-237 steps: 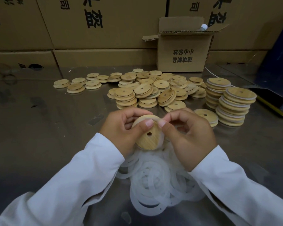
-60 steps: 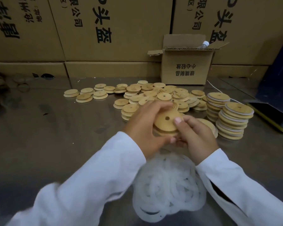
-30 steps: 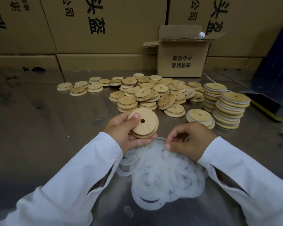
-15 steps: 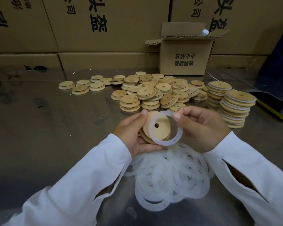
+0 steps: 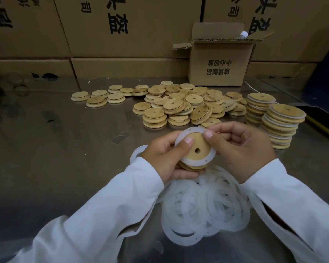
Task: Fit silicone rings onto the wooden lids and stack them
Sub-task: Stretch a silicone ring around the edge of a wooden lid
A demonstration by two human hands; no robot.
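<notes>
Two hands (image 5: 201, 154), fingers (image 5: 210, 138) curled round lid (image 5: 197, 149), ring (image 5: 211, 157)

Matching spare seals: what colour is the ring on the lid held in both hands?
Translucent milky white, that ring; it shows best in the head view, against the tan wood.

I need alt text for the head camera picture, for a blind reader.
The left hand and right hand fit a silicone ring onto a wooden lid above a pile of rings. Behind lie loose lids and two ringed stacks.
</notes>
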